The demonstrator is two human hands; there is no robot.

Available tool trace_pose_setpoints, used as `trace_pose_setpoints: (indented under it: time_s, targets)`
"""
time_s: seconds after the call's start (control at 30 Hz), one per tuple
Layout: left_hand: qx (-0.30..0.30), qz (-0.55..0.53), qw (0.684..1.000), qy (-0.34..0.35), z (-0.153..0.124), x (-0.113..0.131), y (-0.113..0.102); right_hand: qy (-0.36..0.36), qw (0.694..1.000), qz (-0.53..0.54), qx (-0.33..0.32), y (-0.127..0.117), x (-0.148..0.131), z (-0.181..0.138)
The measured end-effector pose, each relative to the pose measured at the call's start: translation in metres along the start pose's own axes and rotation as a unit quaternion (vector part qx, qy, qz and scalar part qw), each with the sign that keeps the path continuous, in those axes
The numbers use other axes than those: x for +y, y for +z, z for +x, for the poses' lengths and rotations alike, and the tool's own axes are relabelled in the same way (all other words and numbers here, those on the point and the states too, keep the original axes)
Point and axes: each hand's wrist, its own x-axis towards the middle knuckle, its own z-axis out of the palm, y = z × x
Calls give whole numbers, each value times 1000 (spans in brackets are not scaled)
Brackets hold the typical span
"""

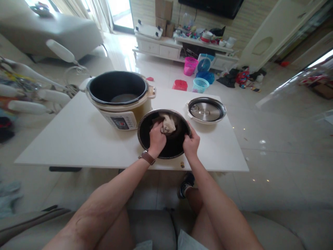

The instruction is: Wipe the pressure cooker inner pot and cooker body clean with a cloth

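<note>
A dark, round inner pot is tilted towards me over the white table. My right hand grips its right rim, thumb inside and fingers around the outer side. Reaching into the pot, my left hand is closed on a crumpled, pale cloth against the inner wall. A brown-strapped watch is on the left wrist. Just left of the pot stands the electric pressure cooker, its top uncovered and dark inside. Its lid lies upside down at the right, with the metal inner side up.
The white table has its front edge close to my knees; a small brown mark is near that edge. Beyond it, a pink basket, a light blue basket and a red stool-like item stand on the floor.
</note>
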Motion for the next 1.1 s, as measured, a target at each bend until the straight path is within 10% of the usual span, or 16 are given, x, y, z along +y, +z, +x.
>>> trace_pose_setpoints:
  time_s: [0.33,1.1]
  targets:
    - [-351,201,907,118,-30,7,4,36,998,-28,50,-1,7,4]
    - [-390,314,852,152,-14,-12,-26,95,991,-79,40,-24,8,28]
